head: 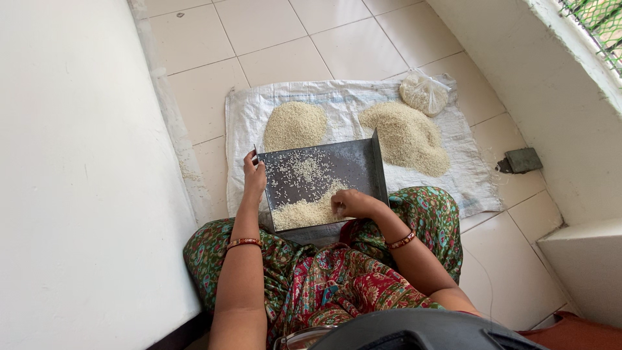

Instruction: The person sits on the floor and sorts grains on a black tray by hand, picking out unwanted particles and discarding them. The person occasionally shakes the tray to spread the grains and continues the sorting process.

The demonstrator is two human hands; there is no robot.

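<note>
A seated person's left hand (254, 176) grips the left rim of a dark metal winnowing tray (337, 162), fingers curled over the edge. The right hand (351, 203) rests inside the tray at its near right side, fingers bunched together and pressed down into a heap of rice (304, 212); whether the fingertips pinch a grain cannot be told at this distance. That heap lies against the tray's near edge, while loose grains (304, 170) are scattered thinly over the tray's middle. The tray rests on the person's lap, tilted toward the body, its right wall standing up.

Both wrists carry red-and-gold bangles, one on the left wrist (244, 243) and one on the right wrist (402, 240). The person wears a green and red patterned garment (337, 279) and sits cross-legged on a pale tiled floor (285, 39).

Just beyond the tray, a white woven sack (466, 181) lies spread flat on the tiles. Two mounds of grain sit on it: a smaller round pile (295, 125) to the left and a larger, longer pile (408, 136) to the right. A knotted clear plastic bag (424, 93) of grain touches the far end of the larger pile. A small dark block (520, 160) lies on the floor beside the sack's right edge, near the white wall (492, 45).
</note>
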